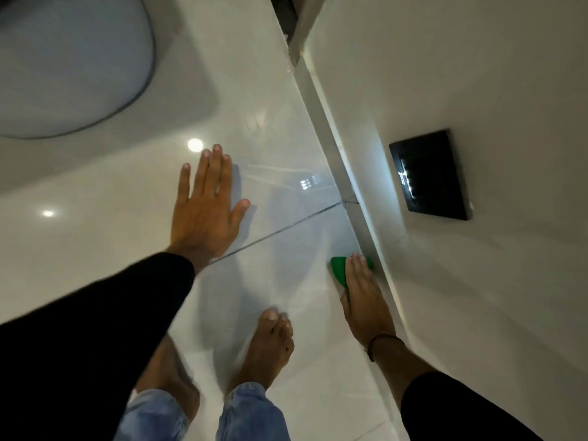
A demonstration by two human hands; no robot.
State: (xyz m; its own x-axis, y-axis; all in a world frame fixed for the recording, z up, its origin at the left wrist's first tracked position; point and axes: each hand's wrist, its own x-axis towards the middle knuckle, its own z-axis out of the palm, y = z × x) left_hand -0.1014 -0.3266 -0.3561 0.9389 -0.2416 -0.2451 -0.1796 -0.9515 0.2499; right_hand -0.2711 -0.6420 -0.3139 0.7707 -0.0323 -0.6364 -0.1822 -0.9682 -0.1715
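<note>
My left hand [203, 211] lies flat with fingers spread on the glossy white floor tile [127, 237], palm down. My right hand [366, 297] presses a green cloth [339, 270] against the floor where it meets the skirting [343, 173] of the white wall [477, 74]. Its fingers lie straight over the cloth, which shows at the fingertips and on the hand's left side. A dark band circles the right wrist. Both arms wear black sleeves.
My bare feet [270, 342] and rolled jeans cuffs stand between the arms. A white toilet bowl [73, 68] fills the upper left. A black switch plate [429, 176] with small lit marks sits on the wall at right. A grout line [286, 229] crosses the tiles.
</note>
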